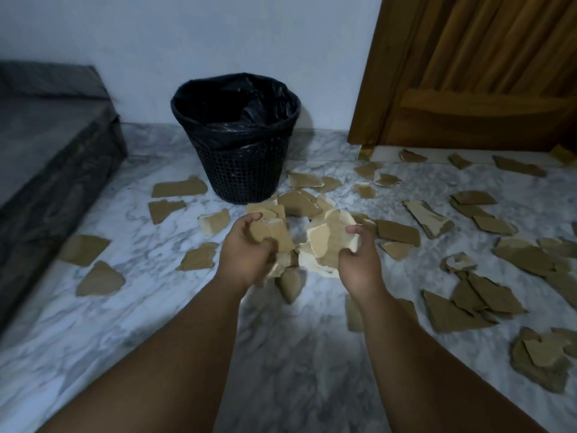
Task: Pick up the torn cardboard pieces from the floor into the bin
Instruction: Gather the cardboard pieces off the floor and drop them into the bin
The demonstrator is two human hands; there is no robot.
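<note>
Both hands hold a bundle of torn brown cardboard pieces (324,242) above the marble floor. My left hand (246,254) grips the left part of the bundle, my right hand (359,257) the right part. One piece (290,285) hangs or drops just under the bundle. The black mesh bin (237,170), lined with a black bag, stands beyond the hands by the white wall. Several more cardboard pieces lie scattered on the floor, left (179,187) and right (477,295) of the hands.
A dark grey mattress (46,145) lies along the left side. A wooden door (468,73) fills the upper right, with cardboard pieces in front of it. The marble floor (281,354) shows bare between my forearms.
</note>
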